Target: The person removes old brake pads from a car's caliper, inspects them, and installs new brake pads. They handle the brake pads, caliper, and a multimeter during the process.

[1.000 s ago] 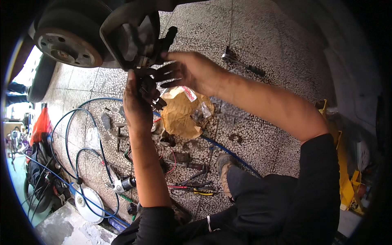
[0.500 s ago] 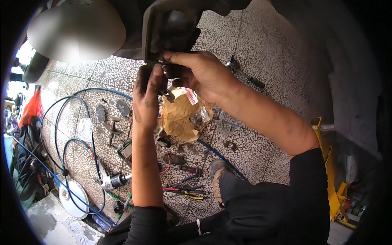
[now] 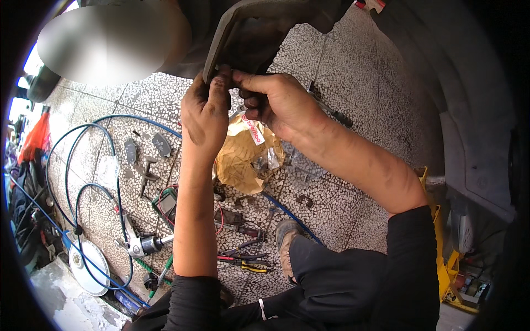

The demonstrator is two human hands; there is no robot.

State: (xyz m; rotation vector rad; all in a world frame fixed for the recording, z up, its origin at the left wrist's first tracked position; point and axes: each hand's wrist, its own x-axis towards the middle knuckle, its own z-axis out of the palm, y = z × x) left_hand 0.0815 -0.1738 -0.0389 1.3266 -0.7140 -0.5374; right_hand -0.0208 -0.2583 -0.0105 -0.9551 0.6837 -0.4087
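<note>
Both hands are raised to the lower end of a dark, curved metal car part (image 3: 221, 41), perhaps a brake caliper bracket. My left hand (image 3: 210, 110) presses its thumb and blackened fingers together at that end. Close beside it, my right hand (image 3: 279, 105) has its thumb and forefinger pinched at the same spot, the other fingers curled below. Whatever sits between the fingertips is hidden. Under the hands, a crumpled brown paper wrapping (image 3: 240, 160) lies on the speckled floor. Two dark brake pads, one nearer (image 3: 130, 150) and one farther (image 3: 161, 144), lie to the left.
A looped blue hose (image 3: 116, 165) runs to an air impact wrench (image 3: 144, 245). Pliers (image 3: 248, 259), a green-cased meter (image 3: 165, 205) and a T-shaped tool (image 3: 146, 175) lie about. A yellow metal frame (image 3: 450, 276) stands right; a wheel-arch liner (image 3: 475, 138) curves above it.
The left hand has turned and moved up against the part, its thumb now beside the right fingertips. A small dark metal piece seen below the left fingers is now out of sight. The view has shifted slightly.
</note>
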